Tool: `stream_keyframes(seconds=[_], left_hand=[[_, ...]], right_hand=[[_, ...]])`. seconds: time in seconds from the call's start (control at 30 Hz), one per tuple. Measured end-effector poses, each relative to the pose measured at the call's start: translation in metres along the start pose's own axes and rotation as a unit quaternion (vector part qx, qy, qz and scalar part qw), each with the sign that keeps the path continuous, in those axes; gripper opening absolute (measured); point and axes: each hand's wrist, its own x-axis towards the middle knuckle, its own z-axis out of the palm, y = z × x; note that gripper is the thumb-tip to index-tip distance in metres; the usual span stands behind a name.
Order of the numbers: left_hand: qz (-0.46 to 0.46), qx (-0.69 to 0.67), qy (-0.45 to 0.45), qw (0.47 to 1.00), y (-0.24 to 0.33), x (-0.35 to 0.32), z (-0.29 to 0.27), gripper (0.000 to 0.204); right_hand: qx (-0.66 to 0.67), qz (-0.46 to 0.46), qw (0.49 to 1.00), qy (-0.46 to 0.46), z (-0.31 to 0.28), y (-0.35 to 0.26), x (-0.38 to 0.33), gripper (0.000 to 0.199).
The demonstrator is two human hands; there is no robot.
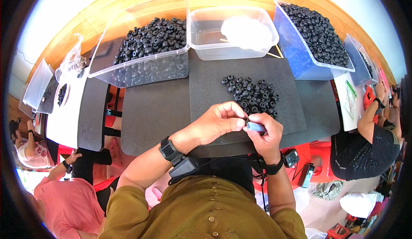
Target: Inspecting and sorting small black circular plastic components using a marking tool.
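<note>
Over the dark mat (pixel 171 110), both hands met: the left hand (pixel 219 121) was curled, fingertips pinching a small black ring (pixel 246 121) against a pale blue tool (pixel 255 127) gripped in the closed right hand (pixel 266 134), just below the loose pile of black rings (pixel 251 94).

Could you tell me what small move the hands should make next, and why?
Probably press the small black ring pinched by the left hand onto the pale blue tool gripped by the right hand: the two already meet, and the loose pile of black rings lies beyond on the dark mat.
</note>
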Motion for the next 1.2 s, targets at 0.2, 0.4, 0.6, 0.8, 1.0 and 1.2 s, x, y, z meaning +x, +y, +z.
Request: stream_keyframes(seconds=[0.2,0.4,0.6,0.8,1.0,1.2], left_hand=[[0.047,-0.107,0.001,0.993,0.017,-0.005,-0.004,0.023],[0.058,-0.147,-0.014,0.987,0.020,-0.008,-0.007,0.020],[0.052,-0.128,0.005,0.990,0.020,-0.010,-0.007,0.021],[0.053,-0.109,-0.005,0.993,0.019,-0.011,-0.010,0.020],[0.042,-0.108,-0.002,0.993,0.020,-0.013,-0.008,0.020],[0.039,-0.110,-0.015,0.993,0.021,-0.014,-0.008,0.019]], right_hand=[[0.011,0.062,0.998,0.029,-0.004,-0.004,0.000,0.021],[-0.058,-0.001,0.998,0.008,0.001,-0.009,0.007,0.019],[-0.093,-0.014,0.996,0.003,0.003,-0.012,0.009,0.021],[-0.112,-0.017,0.994,0.009,0.003,-0.012,0.009,0.022],[-0.120,-0.014,0.993,0.003,0.003,-0.011,0.008,0.022],[-0.123,-0.014,0.992,0.009,0.004,-0.011,0.009,0.021]])
